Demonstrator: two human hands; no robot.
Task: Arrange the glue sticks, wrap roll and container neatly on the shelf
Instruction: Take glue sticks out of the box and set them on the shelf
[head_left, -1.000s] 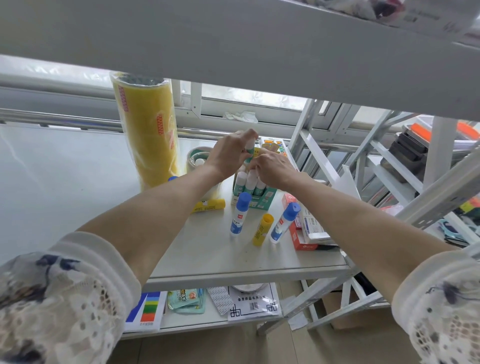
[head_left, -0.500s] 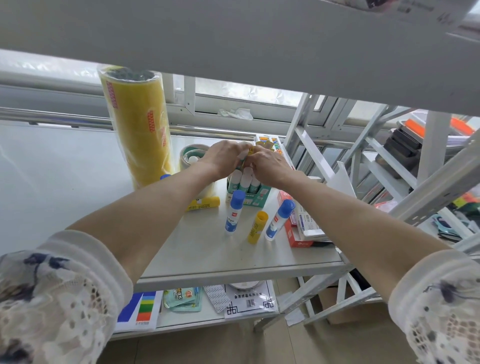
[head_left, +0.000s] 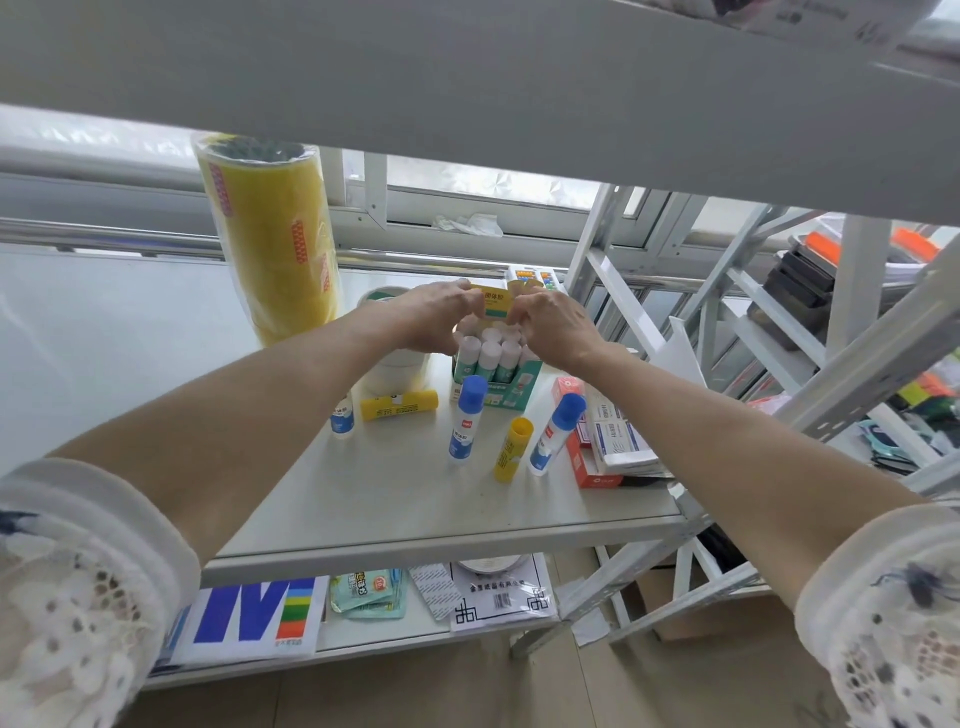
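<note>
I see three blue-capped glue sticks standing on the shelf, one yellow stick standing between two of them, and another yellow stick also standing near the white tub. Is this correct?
Not quite. In the head view the yellow stick near the white tub lies on its side, not standing. The rest holds: three blue-capped glue sticks stand on the shelf, and one yellow stick stands between two of them.

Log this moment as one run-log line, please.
both hands at glue-stick box flap | loose glue sticks standing | wrap roll upright

White lace sleeves (head_left: 78, 597) with dark floral print
</note>
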